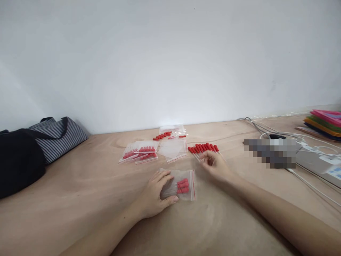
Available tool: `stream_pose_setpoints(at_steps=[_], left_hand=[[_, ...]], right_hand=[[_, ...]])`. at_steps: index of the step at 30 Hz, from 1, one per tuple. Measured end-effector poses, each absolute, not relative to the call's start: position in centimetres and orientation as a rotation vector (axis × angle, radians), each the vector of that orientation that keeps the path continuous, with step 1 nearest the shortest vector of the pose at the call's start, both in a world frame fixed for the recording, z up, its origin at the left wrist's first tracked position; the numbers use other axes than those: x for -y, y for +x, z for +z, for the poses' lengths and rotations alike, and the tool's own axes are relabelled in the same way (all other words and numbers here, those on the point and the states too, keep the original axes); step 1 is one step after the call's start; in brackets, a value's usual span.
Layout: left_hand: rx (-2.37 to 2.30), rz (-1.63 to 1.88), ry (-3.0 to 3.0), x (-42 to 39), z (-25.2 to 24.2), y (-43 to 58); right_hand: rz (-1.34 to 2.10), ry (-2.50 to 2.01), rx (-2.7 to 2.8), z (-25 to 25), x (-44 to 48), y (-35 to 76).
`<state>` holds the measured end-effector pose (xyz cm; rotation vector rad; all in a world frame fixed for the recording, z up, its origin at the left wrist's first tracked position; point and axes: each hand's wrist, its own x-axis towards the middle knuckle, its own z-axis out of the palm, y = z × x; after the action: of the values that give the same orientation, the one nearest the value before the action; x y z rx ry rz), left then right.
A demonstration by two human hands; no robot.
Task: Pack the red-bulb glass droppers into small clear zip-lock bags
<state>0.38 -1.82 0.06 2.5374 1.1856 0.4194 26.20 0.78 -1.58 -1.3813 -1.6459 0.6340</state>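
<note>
A clear zip bag [190,194] with a red line along its right edge lies flat in front of me. Inside it are droppers [183,186] with red rubber bulbs. My left hand [157,195] rests over the bag's left end, thumb and fingers spread apart. Further right, a fanned row of droppers [204,146] lies on the table, red bulbs pointing away from me. My right hand [214,165] reaches to the thin clear stems at the row's left side, thumb and forefinger pinched at a dropper stem; the fingertips partly hide the contact.
Behind my left hand lie filled bags of droppers [140,153] and flat clear bags [173,149]. Loose red bulbs [162,136] are near the wall. A striped bag [60,137] stands left. Power strip [317,160], cables and stacked coloured folders [323,122] are at right.
</note>
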Motion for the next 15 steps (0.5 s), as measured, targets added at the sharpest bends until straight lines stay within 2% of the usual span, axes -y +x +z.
stream_pose_setpoints(at_steps=[3, 5, 9, 15], left_hand=[[-1.19, 0.395, 2.537, 1.9, 0.2, 0.4], [-1.19, 0.385, 2.536, 1.8, 0.2, 0.4], [-1.183, 0.388, 2.534, 1.8, 0.0, 0.3], [-1.182, 0.378, 2.534, 1.8, 0.0, 0.3]], right_hand=[[0.307, -1.709, 1.522, -0.6, -4.0, 29.4], [0.204, -1.868, 1.493, 0.0, -6.0, 30.9], [0.26, -2.011, 1.532, 0.3, -8.4, 31.5], [0.388, -1.975, 1.577, 0.5, -8.8, 30.7]])
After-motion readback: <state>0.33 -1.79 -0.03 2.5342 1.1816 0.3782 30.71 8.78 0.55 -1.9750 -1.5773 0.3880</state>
